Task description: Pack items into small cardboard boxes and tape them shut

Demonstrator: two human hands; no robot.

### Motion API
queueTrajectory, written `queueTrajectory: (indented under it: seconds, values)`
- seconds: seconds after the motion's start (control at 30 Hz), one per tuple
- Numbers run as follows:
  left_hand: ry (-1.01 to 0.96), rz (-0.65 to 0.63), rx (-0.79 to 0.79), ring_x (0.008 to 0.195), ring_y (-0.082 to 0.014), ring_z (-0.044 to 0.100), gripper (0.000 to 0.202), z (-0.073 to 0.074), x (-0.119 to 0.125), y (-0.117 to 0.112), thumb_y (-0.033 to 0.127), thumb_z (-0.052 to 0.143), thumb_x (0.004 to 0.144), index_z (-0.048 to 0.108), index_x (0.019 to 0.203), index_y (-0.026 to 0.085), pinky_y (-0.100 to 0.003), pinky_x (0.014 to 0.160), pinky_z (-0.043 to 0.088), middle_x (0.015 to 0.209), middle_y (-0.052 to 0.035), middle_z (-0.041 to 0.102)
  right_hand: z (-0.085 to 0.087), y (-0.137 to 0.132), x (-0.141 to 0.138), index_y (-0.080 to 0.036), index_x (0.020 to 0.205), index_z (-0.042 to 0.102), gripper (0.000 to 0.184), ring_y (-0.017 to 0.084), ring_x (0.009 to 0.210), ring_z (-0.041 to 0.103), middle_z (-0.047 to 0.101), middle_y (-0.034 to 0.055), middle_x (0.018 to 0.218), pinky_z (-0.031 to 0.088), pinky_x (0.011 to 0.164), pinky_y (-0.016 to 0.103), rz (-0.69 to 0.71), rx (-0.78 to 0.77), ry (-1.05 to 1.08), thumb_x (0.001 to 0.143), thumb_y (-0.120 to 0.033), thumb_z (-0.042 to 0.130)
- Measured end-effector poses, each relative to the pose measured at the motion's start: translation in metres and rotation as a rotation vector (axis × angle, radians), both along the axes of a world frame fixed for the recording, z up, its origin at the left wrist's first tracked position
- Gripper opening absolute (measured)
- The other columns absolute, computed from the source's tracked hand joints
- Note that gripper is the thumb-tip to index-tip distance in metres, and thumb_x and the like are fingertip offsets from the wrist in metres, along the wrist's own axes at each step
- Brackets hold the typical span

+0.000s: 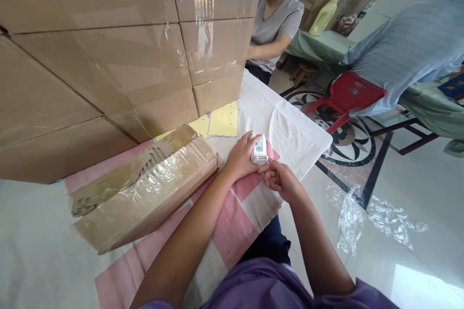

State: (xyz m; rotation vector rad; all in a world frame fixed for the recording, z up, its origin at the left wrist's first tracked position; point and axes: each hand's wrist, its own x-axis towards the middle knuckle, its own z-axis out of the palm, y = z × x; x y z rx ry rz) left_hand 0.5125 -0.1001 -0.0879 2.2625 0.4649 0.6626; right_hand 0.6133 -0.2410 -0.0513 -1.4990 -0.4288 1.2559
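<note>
- At mid-frame, the left hand (241, 157) is wrapped around a small white device (259, 149) with a tiny screen, gripping it upright on the cloth.
- Just right of it, the right hand (281, 179) is loosely curled, one fingertip touching the device's base; it holds nothing.
- Beneath both lies a pink-and-white tablecloth (250, 203).
- Left of centre, a flattened taped cardboard box (145, 193) lies on the table.
- Across the upper left, a wall of stacked cartons (108, 48) rises.
- At upper centre sits a person in a grey shirt (275, 29); a red plastic stool (348, 96) stands at right.
</note>
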Motion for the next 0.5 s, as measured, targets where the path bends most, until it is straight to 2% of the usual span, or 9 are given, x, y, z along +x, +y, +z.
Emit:
queueTrajectory:
  seconds: [0.1, 0.23, 0.5]
  values:
    - [0.006, 0.002, -0.012, 0.143, -0.0342, 0.038, 0.087, -0.002, 0.0, 0.0, 0.04, 0.077, 0.075, 0.036, 0.151, 0.029, -0.048, 0.111, 0.043, 0.16, -0.0136, 0.028, 0.0, 0.004, -0.007, -0.012, 0.071, 0.068, 0.045, 0.004, 0.03, 0.027, 0.057, 0.0018, 0.042, 0.009, 0.035, 0.022, -0.005, -0.012, 0.027, 0.08, -0.056, 0.064]
    - [-0.003, -0.006, -0.024, 0.143, -0.0338, 0.038, 0.088, -0.001, -0.001, 0.001, 0.033, 0.077, 0.073, 0.035, 0.151, 0.029, -0.048, 0.111, 0.043, 0.16, -0.0136, 0.028, -0.005, 0.008, -0.017, -0.013, 0.071, 0.068, 0.037, 0.004, 0.031, 0.027, 0.056, -0.0007, 0.043, 0.011, 0.036, 0.021, -0.095, 0.061, -0.012, 0.077, -0.049, 0.069]
    - [0.028, -0.007, -0.051, 0.144, -0.0341, 0.037, 0.091, 0.004, -0.002, 0.0, 0.037, 0.08, 0.071, 0.038, 0.15, 0.026, -0.048, 0.112, 0.041, 0.16, -0.0153, 0.029, -0.013, 0.002, -0.04, -0.016, 0.071, 0.066, 0.028, 0.007, 0.04, 0.034, 0.052, -0.0031, 0.046, 0.021, 0.041, 0.023, -0.241, 0.211, -0.2, 0.087, -0.039, 0.061]
